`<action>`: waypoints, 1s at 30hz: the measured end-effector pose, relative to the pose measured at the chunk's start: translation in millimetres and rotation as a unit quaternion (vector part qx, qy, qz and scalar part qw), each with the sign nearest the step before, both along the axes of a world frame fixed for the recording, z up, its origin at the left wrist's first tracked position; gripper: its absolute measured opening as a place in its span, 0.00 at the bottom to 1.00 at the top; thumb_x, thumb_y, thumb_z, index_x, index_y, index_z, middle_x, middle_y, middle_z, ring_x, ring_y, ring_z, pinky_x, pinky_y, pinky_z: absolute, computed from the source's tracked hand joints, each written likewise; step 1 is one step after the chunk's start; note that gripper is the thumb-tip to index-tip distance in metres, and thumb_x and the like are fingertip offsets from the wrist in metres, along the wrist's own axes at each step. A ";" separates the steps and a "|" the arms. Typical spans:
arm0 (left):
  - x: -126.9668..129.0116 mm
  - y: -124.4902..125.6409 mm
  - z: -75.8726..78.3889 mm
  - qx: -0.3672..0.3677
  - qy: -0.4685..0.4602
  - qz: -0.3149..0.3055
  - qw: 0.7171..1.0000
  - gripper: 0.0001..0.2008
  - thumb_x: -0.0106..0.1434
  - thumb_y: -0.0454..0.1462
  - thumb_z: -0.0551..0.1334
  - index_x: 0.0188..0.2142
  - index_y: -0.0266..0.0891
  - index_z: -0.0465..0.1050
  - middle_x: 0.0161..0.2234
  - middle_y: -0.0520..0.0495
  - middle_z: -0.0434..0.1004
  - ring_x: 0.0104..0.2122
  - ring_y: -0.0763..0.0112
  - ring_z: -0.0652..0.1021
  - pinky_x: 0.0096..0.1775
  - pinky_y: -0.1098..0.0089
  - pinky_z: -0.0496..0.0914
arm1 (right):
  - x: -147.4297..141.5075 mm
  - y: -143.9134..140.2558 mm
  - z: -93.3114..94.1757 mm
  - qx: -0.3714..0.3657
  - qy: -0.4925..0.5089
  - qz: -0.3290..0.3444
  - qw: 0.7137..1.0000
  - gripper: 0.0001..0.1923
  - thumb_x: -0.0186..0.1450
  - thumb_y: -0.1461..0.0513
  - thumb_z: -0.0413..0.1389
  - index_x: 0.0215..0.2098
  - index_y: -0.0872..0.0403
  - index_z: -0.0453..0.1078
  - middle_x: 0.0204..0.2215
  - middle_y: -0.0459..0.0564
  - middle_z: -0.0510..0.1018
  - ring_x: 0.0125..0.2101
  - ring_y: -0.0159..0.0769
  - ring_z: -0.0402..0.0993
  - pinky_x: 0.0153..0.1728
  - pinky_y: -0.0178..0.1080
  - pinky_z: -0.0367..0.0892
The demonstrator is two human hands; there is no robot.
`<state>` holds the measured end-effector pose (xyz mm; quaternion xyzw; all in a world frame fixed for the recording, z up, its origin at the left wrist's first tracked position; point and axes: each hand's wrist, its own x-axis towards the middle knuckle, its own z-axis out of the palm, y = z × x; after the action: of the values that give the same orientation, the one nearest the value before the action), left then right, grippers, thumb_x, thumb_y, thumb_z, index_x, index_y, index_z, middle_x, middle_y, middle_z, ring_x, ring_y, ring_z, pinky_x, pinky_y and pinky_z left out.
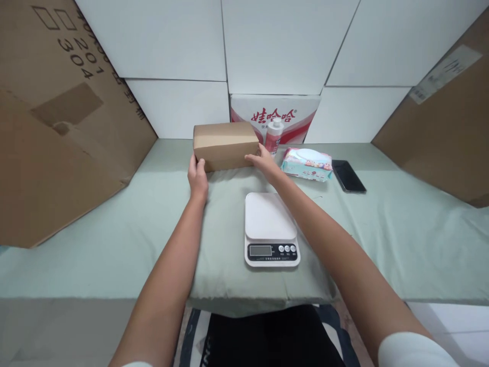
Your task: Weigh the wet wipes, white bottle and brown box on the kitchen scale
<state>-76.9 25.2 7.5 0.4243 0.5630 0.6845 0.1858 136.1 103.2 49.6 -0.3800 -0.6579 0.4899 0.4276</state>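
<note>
Toward the back of the cloth-covered table, a closed brown cardboard box (225,145) is held between my two hands. My left hand (197,178) grips its lower left corner, thumb on the front face. At its right end my right hand (263,160) has thumb and fingers closed round the edge. Whether the box rests on the cloth or is slightly raised, I cannot tell. Nearer to me, between my forearms, lies a white digital kitchen scale (271,229) with a bare platform; its display looks blank.
Right of the box stand a white-capped bottle (274,135) and a pack of wipes (307,164), with a black phone (348,176) beyond. A printed white-and-red carton (275,109) leans at the back. Large cardboard panels flank the table at left (57,153) and right (443,127).
</note>
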 end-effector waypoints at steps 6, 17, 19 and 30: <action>-2.1 -35.7 37.1 0.103 0.024 0.089 0.990 0.20 0.69 0.46 0.54 0.54 0.39 0.72 0.55 0.40 0.77 0.57 0.62 0.76 0.62 0.60 0.70 | 23.6 -55.8 20.1 0.121 -0.020 -0.010 0.992 0.41 0.62 0.50 0.62 0.69 0.49 0.54 0.67 0.60 0.66 0.65 0.52 0.69 0.64 0.55 0.69; 91.7 -189.3 9.4 0.068 -0.004 -0.112 0.991 0.20 0.67 0.46 0.63 0.57 0.48 0.75 0.59 0.42 0.75 0.60 0.57 0.76 0.58 0.57 0.75 | 159.8 -222.1 -14.4 0.201 -0.009 -0.138 0.970 0.28 0.68 0.57 0.62 0.64 0.35 0.61 0.61 0.53 0.67 0.61 0.46 0.70 0.61 0.56 0.72; 95.3 -194.1 6.3 0.056 0.001 -0.120 0.991 0.21 0.67 0.46 0.63 0.58 0.47 0.74 0.60 0.41 0.74 0.60 0.56 0.76 0.59 0.56 0.75 | 163.3 -230.8 -22.7 0.201 -0.005 -0.156 0.967 0.28 0.67 0.58 0.62 0.63 0.36 0.61 0.59 0.53 0.68 0.60 0.47 0.70 0.60 0.56 0.72; 94.3 -196.2 3.0 0.059 0.047 -0.131 0.988 0.23 0.68 0.44 0.61 0.62 0.50 0.71 0.61 0.41 0.72 0.62 0.56 0.74 0.60 0.53 0.74 | 161.2 -230.9 -55.9 0.213 0.006 -0.195 0.957 0.31 0.65 0.57 0.62 0.62 0.35 0.57 0.58 0.55 0.66 0.60 0.49 0.69 0.57 0.59 0.73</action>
<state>17.4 -171.0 10.5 0.5364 0.4689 0.6657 0.2219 297.4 -127.6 -6.3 -0.3983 -0.6576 0.2474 0.5896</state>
